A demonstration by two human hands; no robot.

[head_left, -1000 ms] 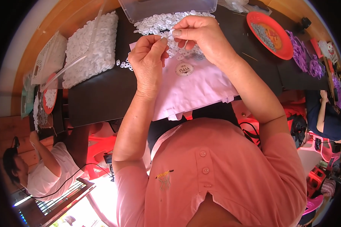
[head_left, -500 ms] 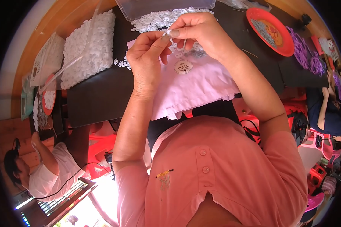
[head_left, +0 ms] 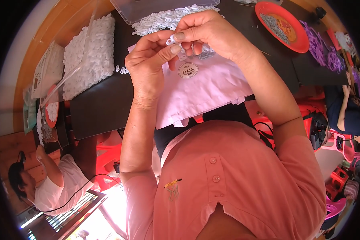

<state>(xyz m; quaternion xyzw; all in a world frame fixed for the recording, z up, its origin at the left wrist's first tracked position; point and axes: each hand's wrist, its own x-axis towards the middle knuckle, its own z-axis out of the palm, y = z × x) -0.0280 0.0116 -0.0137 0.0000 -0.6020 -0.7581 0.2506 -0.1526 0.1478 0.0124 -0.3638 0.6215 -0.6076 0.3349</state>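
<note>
At 12 o'clock, the left hand (head_left: 148,62) and right hand (head_left: 216,34) pinch a small white plastic piece (head_left: 170,41), pierced by a hole. Between 1 and 2 o'clock, a red dish (head_left: 303,35) contains slender grey pieces (head_left: 274,27); a clear bin (head_left: 160,9) stands at 12.

Dark desk (head_left: 102,114): reference point. Left of desk: wood-plank wall (head_left: 18,146). Below desk's right end: red stool (head_left: 337,182). Below desk's left end: white glare (head_left: 115,208) (source undetermined).
</note>
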